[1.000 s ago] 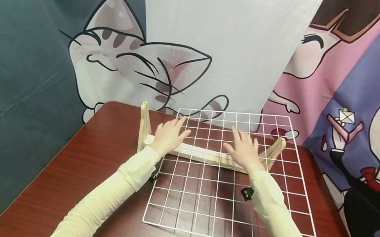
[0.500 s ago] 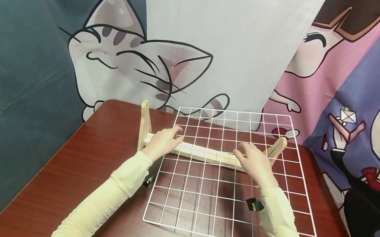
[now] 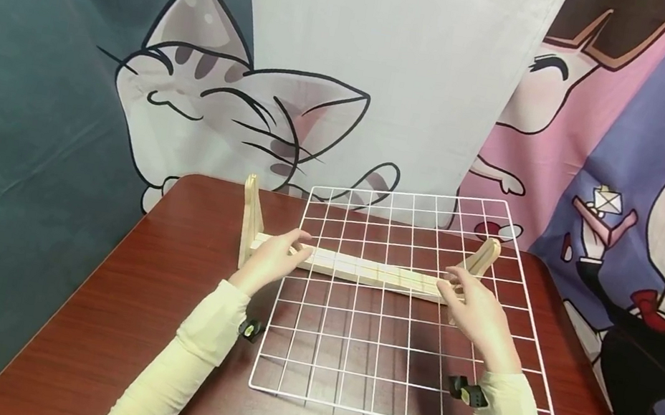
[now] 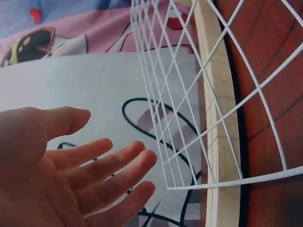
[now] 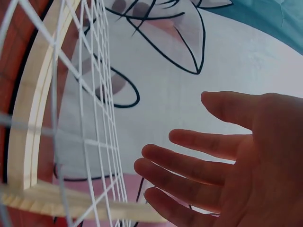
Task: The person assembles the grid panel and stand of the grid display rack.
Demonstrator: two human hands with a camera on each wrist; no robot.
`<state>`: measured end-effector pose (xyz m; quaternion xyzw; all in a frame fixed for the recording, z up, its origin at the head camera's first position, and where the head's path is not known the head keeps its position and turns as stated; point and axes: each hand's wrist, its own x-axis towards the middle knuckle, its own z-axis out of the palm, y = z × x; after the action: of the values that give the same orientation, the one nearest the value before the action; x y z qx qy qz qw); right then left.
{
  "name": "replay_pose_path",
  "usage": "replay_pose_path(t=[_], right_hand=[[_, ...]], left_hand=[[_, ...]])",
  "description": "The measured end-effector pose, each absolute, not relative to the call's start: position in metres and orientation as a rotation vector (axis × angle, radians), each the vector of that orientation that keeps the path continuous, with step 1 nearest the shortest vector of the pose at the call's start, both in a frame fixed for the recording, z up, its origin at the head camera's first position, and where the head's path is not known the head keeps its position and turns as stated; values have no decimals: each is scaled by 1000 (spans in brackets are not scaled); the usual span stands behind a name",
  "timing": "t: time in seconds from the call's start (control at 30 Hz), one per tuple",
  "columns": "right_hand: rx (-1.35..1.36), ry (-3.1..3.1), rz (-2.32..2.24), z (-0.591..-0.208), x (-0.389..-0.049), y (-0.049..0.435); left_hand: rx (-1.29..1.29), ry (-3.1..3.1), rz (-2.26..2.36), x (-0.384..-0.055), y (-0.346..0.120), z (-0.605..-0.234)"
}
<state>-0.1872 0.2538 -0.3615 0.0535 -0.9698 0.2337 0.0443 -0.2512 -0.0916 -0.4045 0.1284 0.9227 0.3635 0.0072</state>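
A white wire grid panel (image 3: 382,315) slants over a pale wooden stand (image 3: 362,270), which has a crossbar and an upright at each end. My left hand (image 3: 273,260) hovers by the panel's left side, fingers relaxed and holding nothing. Over the panel's right part is my right hand (image 3: 478,318), its fingers loosely bent with nothing in them. In the left wrist view the left palm (image 4: 52,175) shows bare, fingers spread apart from the wires. The right wrist view likewise shows the right hand's fingers (image 5: 189,165) separated, beside the grid.
The stand rests on a reddish-brown table (image 3: 115,304). Its left upright (image 3: 250,223) rises beyond the panel's left edge; the right upright (image 3: 482,259) is seen through the wires. A printed cartoon curtain (image 3: 432,71) hangs close behind the table. Small black wrist cameras (image 3: 250,329) sit under both wrists.
Both hands have drawn back toward me and spread apart, the right one moving further right. Their outstretched fingers have become loosely bent. The grid panel and stand stay put.
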Motion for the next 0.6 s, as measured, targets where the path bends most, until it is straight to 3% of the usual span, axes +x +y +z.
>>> replay_pose_path(t=[0.27, 0.6], right_hand=[[83, -2922, 669, -370, -167, 272], [4, -2877, 700, -382, -151, 286]], left_hand=[[356, 2820, 1345, -241, -106, -416], [298, 2838, 1287, -228, -110, -440]])
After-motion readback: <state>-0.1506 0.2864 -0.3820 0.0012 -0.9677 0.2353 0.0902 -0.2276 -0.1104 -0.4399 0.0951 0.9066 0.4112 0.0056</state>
